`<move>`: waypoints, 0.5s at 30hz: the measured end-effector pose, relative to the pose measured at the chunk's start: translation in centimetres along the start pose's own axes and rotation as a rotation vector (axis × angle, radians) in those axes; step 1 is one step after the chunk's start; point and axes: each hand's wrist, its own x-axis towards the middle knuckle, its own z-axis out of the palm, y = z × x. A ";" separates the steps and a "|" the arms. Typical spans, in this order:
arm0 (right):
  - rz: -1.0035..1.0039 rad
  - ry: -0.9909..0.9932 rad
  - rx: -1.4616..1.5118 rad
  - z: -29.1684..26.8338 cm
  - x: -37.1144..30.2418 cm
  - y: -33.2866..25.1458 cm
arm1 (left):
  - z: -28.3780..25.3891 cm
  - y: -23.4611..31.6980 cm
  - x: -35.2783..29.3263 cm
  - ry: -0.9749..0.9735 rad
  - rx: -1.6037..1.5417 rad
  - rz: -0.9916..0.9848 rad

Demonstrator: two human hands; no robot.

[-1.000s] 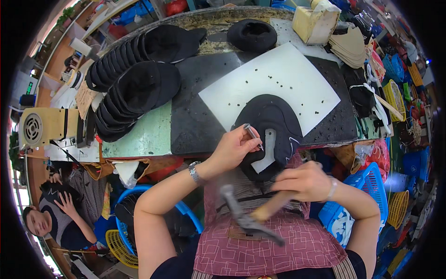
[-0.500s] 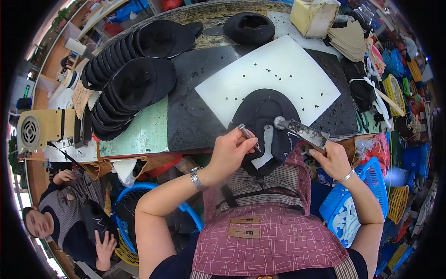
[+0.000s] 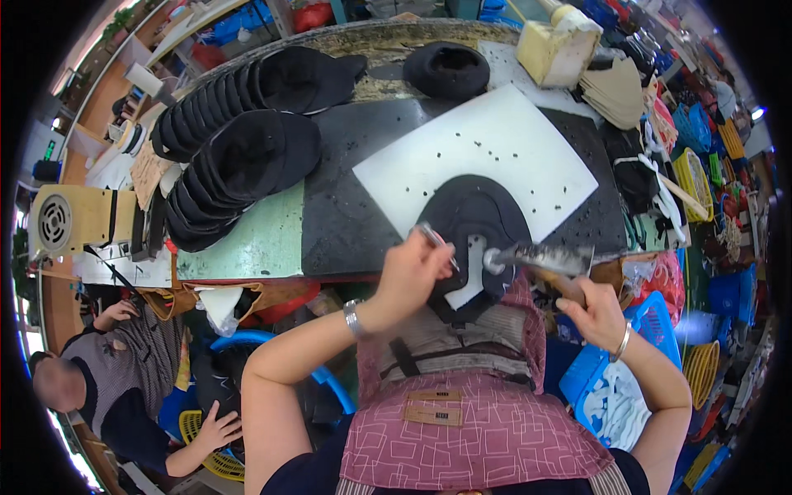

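Pinched in my left hand (image 3: 412,271) is a slim metal punch (image 3: 430,235), slanting toward the black cap (image 3: 478,200). That cap lies at the near edge of the white board (image 3: 528,136), its crown toward me, with a pale elongated patch (image 3: 472,285) showing on it. My right hand (image 3: 597,313) grips the wooden handle of a hammer (image 3: 544,258). The hammer's round metal face hovers over or touches the cap beside the pale patch; I cannot tell which. Its head is slightly blurred. Small black bits (image 3: 478,143) are scattered on the board.
Two nested rows of black caps (image 3: 219,169) fill the bench's left side. Another black cap (image 3: 447,73) and a yellowish block (image 3: 558,54) stand at the back. Blue baskets (image 3: 660,318) flank me below the bench. At lower left a co-worker (image 3: 124,371) sits.
The hammer has come down nearer to me, its head turned flatter. My left hand keeps the punch at the cap. The view has shifted slightly, and the co-worker has leaned down.
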 end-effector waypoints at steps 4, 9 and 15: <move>0.167 -0.036 0.108 -2.6 1.0 -1.8 | 0.3 -0.3 0.5 0.038 -0.220 -0.095; -0.282 0.139 0.850 -3.5 1.2 -2.4 | 0.4 0.2 -0.1 -0.005 0.400 0.314; 0.248 -0.075 0.081 -1.4 1.6 -0.6 | 0.1 0.3 1.5 0.045 -0.083 -0.119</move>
